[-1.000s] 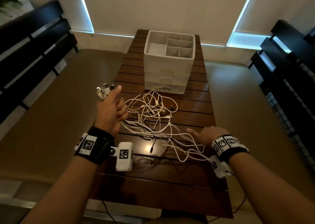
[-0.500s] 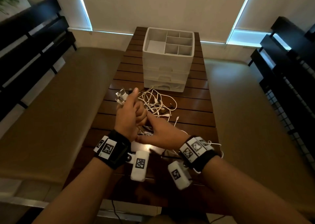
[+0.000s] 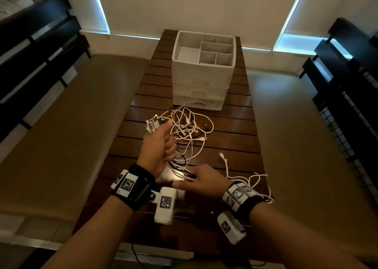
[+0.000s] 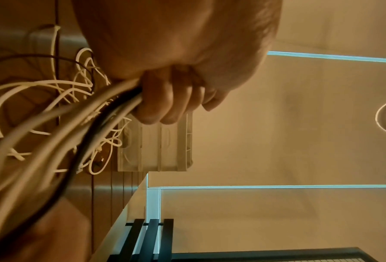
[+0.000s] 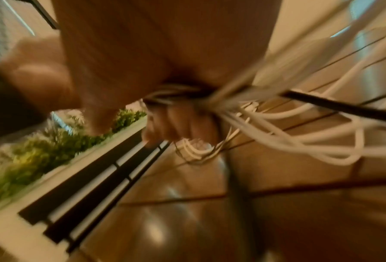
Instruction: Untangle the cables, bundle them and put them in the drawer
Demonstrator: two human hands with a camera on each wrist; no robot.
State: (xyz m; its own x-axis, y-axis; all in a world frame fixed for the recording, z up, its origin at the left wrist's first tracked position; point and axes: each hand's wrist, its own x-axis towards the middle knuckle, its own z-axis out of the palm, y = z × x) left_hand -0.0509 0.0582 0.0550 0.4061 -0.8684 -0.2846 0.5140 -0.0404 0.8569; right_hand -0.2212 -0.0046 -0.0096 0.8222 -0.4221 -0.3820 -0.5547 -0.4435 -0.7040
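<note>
My left hand (image 3: 158,148) is raised over the wooden table (image 3: 235,129) and grips a bunch of white and black cables (image 3: 188,125). Their plugs (image 3: 152,123) stick out above the fist. In the left wrist view its fingers (image 4: 165,99) curl round the strands (image 4: 75,115). Just below it my right hand (image 3: 194,178) grips the same strands, its fingers (image 5: 176,124) wrapped round them in a blurred picture. The rest of the tangle lies on the table in front of the white drawer unit (image 3: 202,72), whose drawers are closed. One loose end (image 3: 222,155) lies to the right.
The drawer unit has an open top tray with dividers and stands at the table's far end. Tan padded seats (image 3: 71,135) flank the narrow table, with dark slatted backrests (image 3: 41,43) beyond them. More cable loops trail past my right wrist (image 3: 255,178).
My right hand left the table on the right, came to the left hand, took the strands and slid toward me. The left hand moved right over the table with its bunch.
</note>
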